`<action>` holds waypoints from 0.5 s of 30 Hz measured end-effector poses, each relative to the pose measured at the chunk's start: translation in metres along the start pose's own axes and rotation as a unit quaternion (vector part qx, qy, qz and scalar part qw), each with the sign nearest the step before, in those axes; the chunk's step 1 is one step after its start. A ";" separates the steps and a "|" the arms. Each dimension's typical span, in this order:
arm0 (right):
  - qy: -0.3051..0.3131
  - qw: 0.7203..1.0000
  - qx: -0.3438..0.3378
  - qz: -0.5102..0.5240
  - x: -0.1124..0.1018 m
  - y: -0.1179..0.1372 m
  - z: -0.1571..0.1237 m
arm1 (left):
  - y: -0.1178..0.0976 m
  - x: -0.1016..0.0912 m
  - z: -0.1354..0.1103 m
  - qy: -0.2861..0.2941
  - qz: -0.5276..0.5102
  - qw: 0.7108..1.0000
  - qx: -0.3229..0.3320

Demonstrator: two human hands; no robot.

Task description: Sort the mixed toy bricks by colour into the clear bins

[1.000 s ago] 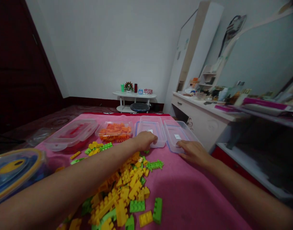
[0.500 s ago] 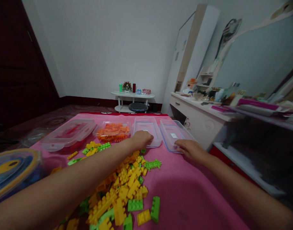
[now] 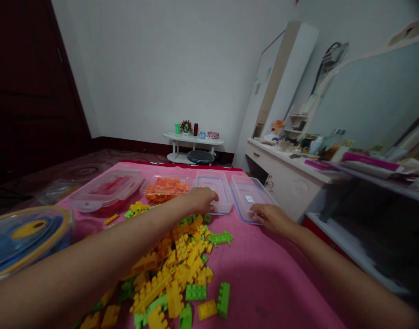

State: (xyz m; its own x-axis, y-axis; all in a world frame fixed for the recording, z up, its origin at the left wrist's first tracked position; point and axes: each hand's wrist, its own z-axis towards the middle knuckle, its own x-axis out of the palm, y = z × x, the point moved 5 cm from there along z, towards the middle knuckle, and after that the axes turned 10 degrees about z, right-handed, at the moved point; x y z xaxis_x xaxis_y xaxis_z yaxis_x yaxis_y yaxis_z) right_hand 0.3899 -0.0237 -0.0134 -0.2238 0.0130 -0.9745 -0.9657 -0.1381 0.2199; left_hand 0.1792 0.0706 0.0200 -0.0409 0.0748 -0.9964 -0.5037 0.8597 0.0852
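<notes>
My left hand (image 3: pixel 203 200) reaches over a heap of yellow and green toy bricks (image 3: pixel 177 269) and grips the near edge of an empty clear container (image 3: pixel 212 183). Its fingers are curled over the rim. My right hand (image 3: pixel 269 215) rests on the near rim of a second empty clear container (image 3: pixel 245 187) to the right, fingers bent over the edge. Left of them stands a clear container of orange bricks (image 3: pixel 166 186). Everything lies on a pink cloth (image 3: pixel 264 278).
A lidded clear box with red contents (image 3: pixel 106 189) sits far left on the cloth. A blue and yellow round tub (image 3: pixel 22 235) is at my left. A white dressing table (image 3: pixel 291 169) stands right, a small white table (image 3: pixel 192 139) against the far wall.
The view has shifted slightly; both hands stay on the container rims. The two empty containers sit a little nearer to me than a second ago.
</notes>
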 end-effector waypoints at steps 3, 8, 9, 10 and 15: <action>0.011 1.000 0.007 -0.009 0.000 -0.001 0.003 | 0.007 -0.018 -0.031 -0.082 -0.025 0.996 -0.016; -0.139 0.988 -0.054 -0.037 -0.024 0.032 0.002 | 0.007 -0.033 -0.128 -0.168 -0.075 0.983 -0.006; -0.166 0.983 -0.077 -0.021 -0.027 0.045 0.001 | 0.005 -0.033 -0.150 -0.177 -0.077 0.981 0.000; -0.179 0.979 -0.103 0.001 -0.029 0.061 0.001 | 0.002 -0.033 -0.172 -0.185 -0.076 0.980 0.005; -0.134 0.962 -0.230 0.062 -0.006 0.145 -0.002 | 0.008 -0.029 -0.269 -0.286 0.006 0.958 -0.027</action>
State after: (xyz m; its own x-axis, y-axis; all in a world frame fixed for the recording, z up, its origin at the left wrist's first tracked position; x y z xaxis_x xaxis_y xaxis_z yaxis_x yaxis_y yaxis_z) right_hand 0.2511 -0.0457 0.0245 -0.4185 0.2154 -0.8823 -0.7832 -0.5774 0.2306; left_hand -0.0554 -0.0602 0.0493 0.4246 0.3632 -0.8293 -0.5502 0.8310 0.0822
